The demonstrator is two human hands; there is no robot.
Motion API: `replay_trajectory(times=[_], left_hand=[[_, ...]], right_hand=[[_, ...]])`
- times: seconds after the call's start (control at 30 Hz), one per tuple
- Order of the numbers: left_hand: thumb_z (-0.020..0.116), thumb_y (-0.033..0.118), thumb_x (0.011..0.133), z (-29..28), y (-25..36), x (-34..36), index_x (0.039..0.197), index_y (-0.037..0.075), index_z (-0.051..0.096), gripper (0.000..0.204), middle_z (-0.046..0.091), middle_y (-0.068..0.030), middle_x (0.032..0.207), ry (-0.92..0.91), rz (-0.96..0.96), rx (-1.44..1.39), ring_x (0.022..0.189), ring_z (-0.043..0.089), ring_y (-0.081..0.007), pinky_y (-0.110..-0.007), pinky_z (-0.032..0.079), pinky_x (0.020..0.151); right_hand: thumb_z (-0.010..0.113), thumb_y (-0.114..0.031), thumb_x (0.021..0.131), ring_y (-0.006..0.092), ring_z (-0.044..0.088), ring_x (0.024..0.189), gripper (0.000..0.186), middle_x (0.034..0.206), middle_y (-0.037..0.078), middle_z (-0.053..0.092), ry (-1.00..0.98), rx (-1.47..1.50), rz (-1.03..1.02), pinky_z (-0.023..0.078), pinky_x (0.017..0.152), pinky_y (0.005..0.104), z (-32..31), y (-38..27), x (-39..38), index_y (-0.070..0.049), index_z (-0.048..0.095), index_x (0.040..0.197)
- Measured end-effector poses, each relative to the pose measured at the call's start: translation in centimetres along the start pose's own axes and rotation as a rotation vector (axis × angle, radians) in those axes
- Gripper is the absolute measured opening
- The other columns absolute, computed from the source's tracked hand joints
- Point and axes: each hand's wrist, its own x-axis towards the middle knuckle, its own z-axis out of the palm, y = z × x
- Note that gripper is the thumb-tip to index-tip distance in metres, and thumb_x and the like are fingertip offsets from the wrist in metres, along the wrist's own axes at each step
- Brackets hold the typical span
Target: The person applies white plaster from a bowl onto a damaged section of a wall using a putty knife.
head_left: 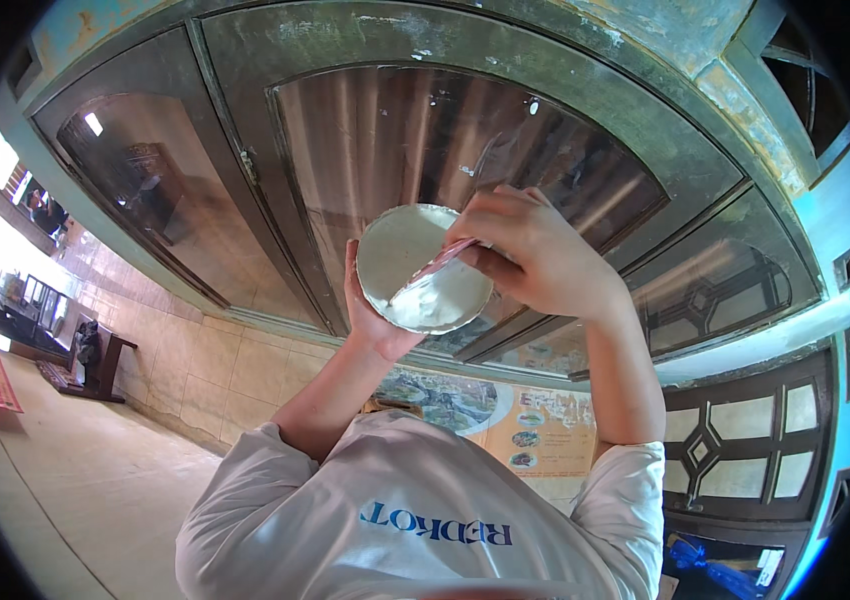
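My left hand [373, 322] holds up a round, shallow, pale bowl [390, 240], supporting it from its left and lower side; most of those fingers are hidden behind it. White paste [437, 303] lies in the bowl's lower right part, and the rim looks rough and smeared. Pinched between the thumb and fingers of my right hand [535, 250] is a thin, flat red-and-white card [437, 268]. Its far end reaches down into the bowl at the paste. Whether the card touches the paste I cannot tell for sure.
Right ahead stands a dark wooden-framed glass window [345, 130] with paint-flecked edges and curtains behind it. A printed poster [550, 430] is below. To the right are a panelled door [745, 440] and a blue plastic bag [715, 568]. Dark furniture [90, 365] stands left on tiles.
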Motion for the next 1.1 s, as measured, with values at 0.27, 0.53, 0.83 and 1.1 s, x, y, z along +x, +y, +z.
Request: replay_trajectory(times=[0.27,0.53,0.83,1.1], left_hand=[[0.037,0.066,0.098,-0.2,0.2,-0.4,0.143,0.014,0.052,0.07,0.054,-0.0105,0.144,-0.061,-0.026,-0.042,0.13,0.054,-0.0328,-0.051,0.043,0.109],[0.037,0.066,0.098,-0.5,0.3,-0.6,0.144,0.015,0.051,0.07,0.054,-0.01,0.145,-0.04,-0.03,-0.037,0.132,0.052,-0.0324,-0.051,0.042,0.11],[0.036,0.067,0.098,0.5,-0.2,-0.6,0.147,0.014,0.047,0.073,0.05,-0.0112,0.148,0.05,0.003,0.032,0.134,0.05,-0.0323,-0.052,0.04,0.112],[0.035,0.067,0.097,-0.1,0.2,-0.8,0.146,0.015,0.047,0.073,0.051,-0.009,0.147,0.047,0.001,0.071,0.134,0.05,-0.0308,-0.052,0.041,0.111]], right_hand=[[0.067,-0.005,0.089,0.0277,0.059,0.096,0.011,0.096,0.007,0.061,-0.028,0.125,-0.029,0.043,0.089,0.0417,-0.7,0.6,0.2,-0.008,0.066,0.099],[0.069,-0.002,0.086,0.0297,0.059,0.099,0.014,0.1,0.008,0.061,-0.033,0.081,-0.073,0.045,0.088,0.0402,-0.4,0.6,0.0,-0.007,0.067,0.099],[0.065,-0.001,0.082,0.0305,0.057,0.104,0.021,0.099,0.007,0.064,0.01,0.065,-0.001,0.044,0.091,0.0439,0.9,0.3,0.5,-0.009,0.067,0.101],[0.074,-0.023,0.08,0.0335,0.058,0.098,0.024,0.095,0.011,0.063,0.1,0.099,-0.008,0.047,0.085,0.0442,2.5,-0.9,0.3,-0.008,0.066,0.096]])
